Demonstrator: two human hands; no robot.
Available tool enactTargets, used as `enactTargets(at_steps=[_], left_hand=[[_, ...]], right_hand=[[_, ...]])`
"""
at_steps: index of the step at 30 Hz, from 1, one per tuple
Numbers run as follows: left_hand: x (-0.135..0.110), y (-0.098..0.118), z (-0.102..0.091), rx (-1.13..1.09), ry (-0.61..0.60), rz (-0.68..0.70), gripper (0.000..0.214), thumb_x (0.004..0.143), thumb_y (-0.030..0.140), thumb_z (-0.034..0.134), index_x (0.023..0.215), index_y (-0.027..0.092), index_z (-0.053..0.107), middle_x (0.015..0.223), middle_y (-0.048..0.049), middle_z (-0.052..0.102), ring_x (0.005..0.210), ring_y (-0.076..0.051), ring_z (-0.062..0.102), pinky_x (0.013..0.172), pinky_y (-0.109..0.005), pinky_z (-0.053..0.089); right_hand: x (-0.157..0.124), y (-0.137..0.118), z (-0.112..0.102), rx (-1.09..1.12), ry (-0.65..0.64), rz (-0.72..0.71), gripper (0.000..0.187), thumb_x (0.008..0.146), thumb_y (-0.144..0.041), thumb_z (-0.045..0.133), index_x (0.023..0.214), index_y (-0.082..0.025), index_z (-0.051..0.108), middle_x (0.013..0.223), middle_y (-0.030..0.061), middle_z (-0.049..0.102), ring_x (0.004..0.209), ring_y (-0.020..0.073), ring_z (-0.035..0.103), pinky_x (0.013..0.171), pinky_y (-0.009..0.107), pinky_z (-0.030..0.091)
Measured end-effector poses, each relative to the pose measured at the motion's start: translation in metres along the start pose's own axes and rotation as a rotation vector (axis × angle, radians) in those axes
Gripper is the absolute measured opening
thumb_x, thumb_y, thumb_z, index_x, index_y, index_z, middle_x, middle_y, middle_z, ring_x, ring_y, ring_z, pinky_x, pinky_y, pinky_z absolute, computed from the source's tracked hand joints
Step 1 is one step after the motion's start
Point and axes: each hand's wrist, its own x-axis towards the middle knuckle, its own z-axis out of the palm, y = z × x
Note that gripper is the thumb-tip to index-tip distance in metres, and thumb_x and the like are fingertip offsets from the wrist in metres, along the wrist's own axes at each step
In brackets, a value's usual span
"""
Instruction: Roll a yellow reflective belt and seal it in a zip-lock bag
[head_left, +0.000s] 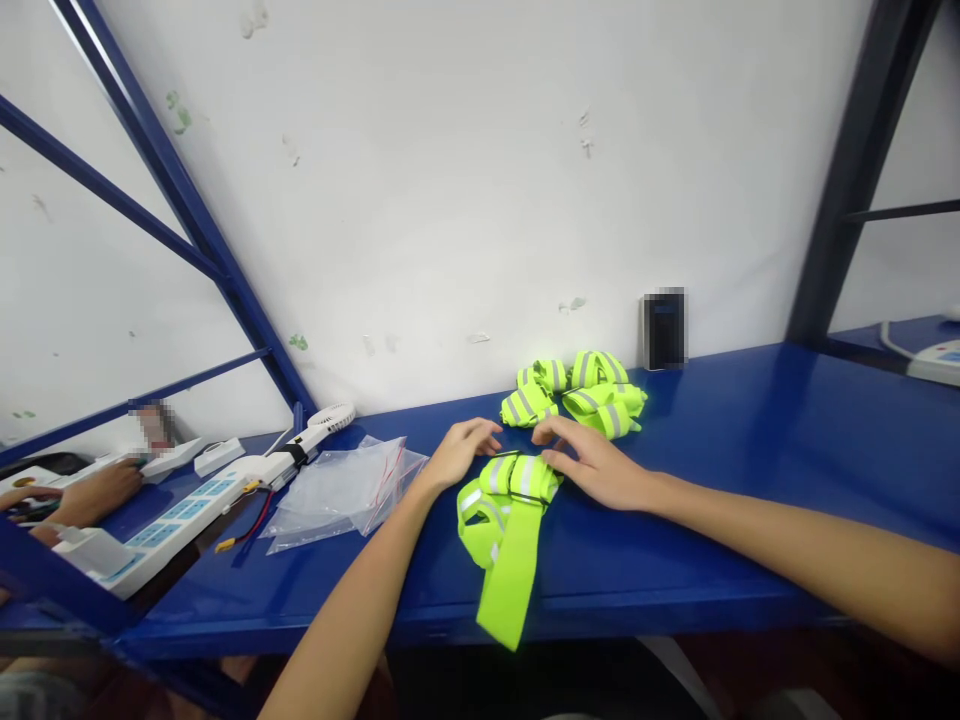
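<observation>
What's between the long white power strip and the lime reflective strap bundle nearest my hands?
The head view shows a red cable with yellow connectors, clear plastic bags, then your left forearm.

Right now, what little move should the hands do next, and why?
Perhaps the right hand should lift the loose end of the nearest neon-yellow, silver-striped fabric strap, because that end pokes past the front edge of the blue table while the rest is bunched.
</observation>
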Motion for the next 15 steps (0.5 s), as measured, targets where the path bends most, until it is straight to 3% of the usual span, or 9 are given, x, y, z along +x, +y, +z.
enactTargets(at_steps=[3, 7, 15], left_hand=[[-0.004, 0.003, 0.007, 0.244, -0.016, 0.142, 0.035, 0.085, 0.046, 0.052, 0.093, 0.016, 0.069, 0.088, -0.0061, 0.07, 0.084, -0.019, 0.063, 0.078, -0.029, 0.046], [-0.006, 0.005, 0.013, 0.275, -0.003, 0.172, 0.032, 0.087, 0.04, 0.049, 0.091, 0.016, 0.07, 0.089, -0.0046, 0.07, 0.083, -0.018, 0.063, 0.076, -0.027, 0.046], [-0.009, 0.005, 0.02, 0.279, 0.051, 0.152, 0.034, 0.086, 0.042, 0.047, 0.084, 0.016, 0.07, 0.073, -0.0024, 0.065, 0.066, -0.015, 0.056, 0.063, -0.025, 0.042]], right_hand=[[-0.001, -0.004, -0.003, -0.058, -0.11, -0.093, 0.033, 0.086, -0.038, 0.057, 0.116, -0.024, 0.054, 0.115, 0.0087, 0.054, 0.106, 0.0252, 0.05, 0.093, 0.041, 0.041], [-0.002, -0.005, -0.006, -0.1, -0.245, -0.147, 0.062, 0.073, -0.046, 0.071, 0.128, -0.027, 0.049, 0.128, 0.0095, 0.045, 0.118, 0.0287, 0.043, 0.1, 0.045, 0.037], [-0.003, 0.004, -0.001, -0.089, -0.276, -0.137, 0.057, 0.071, -0.021, 0.067, 0.126, -0.027, 0.053, 0.125, 0.0086, 0.045, 0.117, 0.0271, 0.045, 0.1, 0.042, 0.038]])
